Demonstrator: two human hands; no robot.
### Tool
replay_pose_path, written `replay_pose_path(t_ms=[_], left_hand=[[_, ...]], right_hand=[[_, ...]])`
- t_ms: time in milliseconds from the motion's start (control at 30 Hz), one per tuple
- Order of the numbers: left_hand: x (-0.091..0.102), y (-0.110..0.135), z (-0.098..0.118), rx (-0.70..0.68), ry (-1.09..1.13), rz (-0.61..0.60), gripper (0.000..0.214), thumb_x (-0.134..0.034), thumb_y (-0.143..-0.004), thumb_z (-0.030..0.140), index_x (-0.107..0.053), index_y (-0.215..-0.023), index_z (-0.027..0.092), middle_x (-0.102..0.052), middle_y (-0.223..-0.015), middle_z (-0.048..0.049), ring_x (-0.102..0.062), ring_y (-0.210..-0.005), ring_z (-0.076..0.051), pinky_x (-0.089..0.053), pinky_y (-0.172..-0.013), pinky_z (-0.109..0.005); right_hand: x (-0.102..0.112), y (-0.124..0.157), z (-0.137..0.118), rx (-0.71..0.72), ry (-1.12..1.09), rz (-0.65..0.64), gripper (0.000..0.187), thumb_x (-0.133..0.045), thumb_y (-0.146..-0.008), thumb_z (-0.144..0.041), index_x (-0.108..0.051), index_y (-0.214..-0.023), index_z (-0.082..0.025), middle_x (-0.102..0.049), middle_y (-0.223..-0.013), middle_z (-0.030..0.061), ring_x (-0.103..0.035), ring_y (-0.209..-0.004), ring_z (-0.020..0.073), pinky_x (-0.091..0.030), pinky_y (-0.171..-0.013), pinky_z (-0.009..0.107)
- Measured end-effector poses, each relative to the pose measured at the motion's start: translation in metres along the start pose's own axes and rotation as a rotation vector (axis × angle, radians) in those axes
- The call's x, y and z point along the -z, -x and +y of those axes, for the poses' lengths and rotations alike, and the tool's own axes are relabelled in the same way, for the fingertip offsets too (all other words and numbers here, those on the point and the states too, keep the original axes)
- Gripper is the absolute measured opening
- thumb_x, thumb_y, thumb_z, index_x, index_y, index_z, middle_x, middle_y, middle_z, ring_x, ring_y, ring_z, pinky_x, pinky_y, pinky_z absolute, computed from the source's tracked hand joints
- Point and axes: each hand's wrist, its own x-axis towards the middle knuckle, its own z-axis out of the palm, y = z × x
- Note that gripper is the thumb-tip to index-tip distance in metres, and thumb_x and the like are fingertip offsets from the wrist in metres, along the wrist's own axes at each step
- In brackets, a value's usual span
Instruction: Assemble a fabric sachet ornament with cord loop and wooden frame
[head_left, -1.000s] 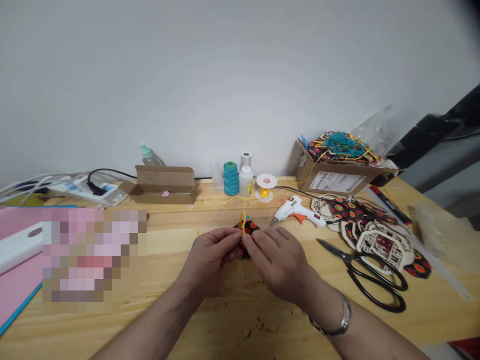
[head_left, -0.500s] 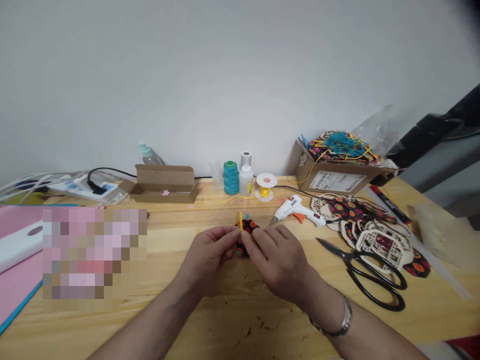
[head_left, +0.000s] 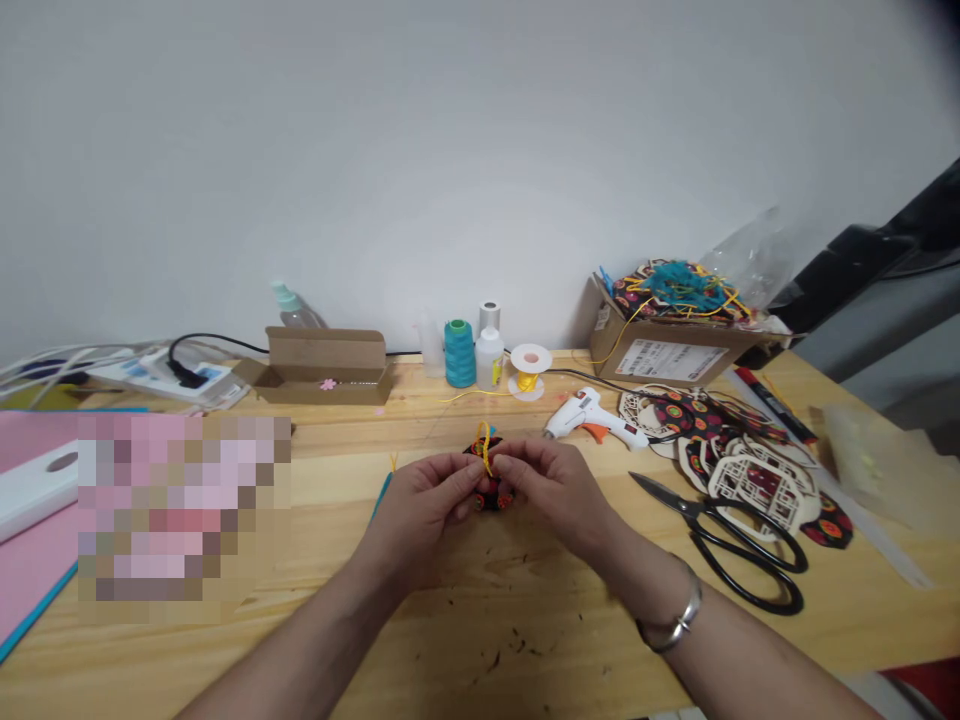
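A looped yellow cord [head_left: 486, 440] stands up between my hands at the middle of the table. My left hand [head_left: 427, 495] pinches the cord's lower part between thumb and forefinger. From the other side my right hand [head_left: 559, 490] pinches at the same spot, its thumb and forefinger closed on the cord. Just behind and below the fingertips is a black fabric piece [head_left: 491, 500] with a red, orange and green pattern, partly hidden by my hands. A teal strand with a yellow end [head_left: 382, 495] shows left of my left hand.
Scissors [head_left: 705, 510] and a white glue gun [head_left: 592, 415] lie to the right, near patterned fabric and lattice pieces [head_left: 757, 490]. Behind stand a teal thread cone [head_left: 460, 355], a white bottle [head_left: 490, 360], a yellow cord spool [head_left: 530, 372] and a filled cardboard box [head_left: 660, 355].
My right hand's fingers have shifted from lying over the fabric piece to a pinch with the thumb by the cord. The teal strand has come into sight beside my left hand.
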Motion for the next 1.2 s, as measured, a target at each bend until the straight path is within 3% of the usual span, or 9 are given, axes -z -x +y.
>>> replay_pose_path(t_ms=[133,333,500,733,967,1200], left_hand=[[-0.0025,0.0019,0.002,-0.011,-0.096,0.018,0.021,-0.066,-0.072,0.035,-0.067,-0.066,0.015,-0.05,-0.049,0.0039,-0.036,-0.046,-0.007,-0.024,-0.046,-0.021],[-0.0077,0.0054,0.0063,-0.022,-0.185,0.052,0.015,-0.067,-0.07,0.032,-0.071,-0.065,0.018,-0.062,-0.056,0.0018,-0.043,-0.049,-0.009,-0.029,-0.049,-0.022],[-0.0085,0.0061,0.0083,-0.026,-0.248,0.082,0.015,-0.067,-0.069,0.031,-0.071,-0.063,0.018,-0.061,-0.053,0.0016,-0.043,-0.048,-0.01,-0.029,-0.048,-0.022],[-0.0065,0.005,0.0071,-0.016,-0.267,0.096,0.017,-0.068,-0.068,0.035,-0.071,-0.065,0.018,-0.06,-0.054,0.0015,-0.041,-0.047,-0.009,-0.027,-0.047,-0.022],[-0.006,0.004,0.0052,0.014,-0.182,0.049,0.022,-0.067,-0.07,0.037,-0.068,-0.063,0.016,-0.046,-0.046,0.0051,-0.032,-0.044,-0.007,-0.021,-0.044,-0.021],[-0.0029,0.0051,0.001,0.006,-0.112,0.023,0.022,-0.064,-0.074,0.035,-0.069,-0.071,0.014,-0.054,-0.055,0.001,-0.033,-0.047,-0.007,-0.019,-0.045,-0.022]], right_hand=[[-0.0029,-0.0012,-0.0031,-0.108,-0.141,-0.013,0.019,-0.065,-0.071,-0.032,-0.065,-0.077,-0.014,-0.062,-0.064,-0.0007,-0.052,-0.056,0.0083,-0.042,-0.052,0.021],[-0.0052,-0.001,-0.003,-0.114,-0.189,-0.03,0.016,-0.068,-0.067,-0.029,-0.062,-0.068,-0.014,-0.057,-0.057,-0.0041,-0.048,-0.052,0.0066,-0.039,-0.051,0.02],[-0.0044,-0.0013,-0.0052,-0.119,-0.162,-0.02,0.013,-0.066,-0.067,-0.025,-0.064,-0.072,-0.013,-0.058,-0.058,-0.0037,-0.048,-0.053,0.0066,-0.039,-0.052,0.02],[-0.0029,-0.0012,0.0007,-0.06,-0.028,0.046,0.007,-0.063,-0.068,-0.021,-0.064,-0.068,-0.014,-0.059,-0.057,-0.0024,-0.05,-0.053,0.0088,-0.04,-0.051,0.021],[-0.0014,0.0014,0.0035,0.082,0.14,0.097,0.007,-0.058,-0.073,-0.016,-0.063,-0.067,-0.016,-0.062,-0.062,-0.0009,-0.054,-0.059,0.0111,-0.042,-0.056,0.022],[0.0001,0.0023,0.0012,0.113,0.274,0.117,0.011,-0.055,-0.076,-0.016,-0.062,-0.067,-0.016,-0.062,-0.062,-0.0008,-0.054,-0.059,0.0117,-0.042,-0.057,0.023]])
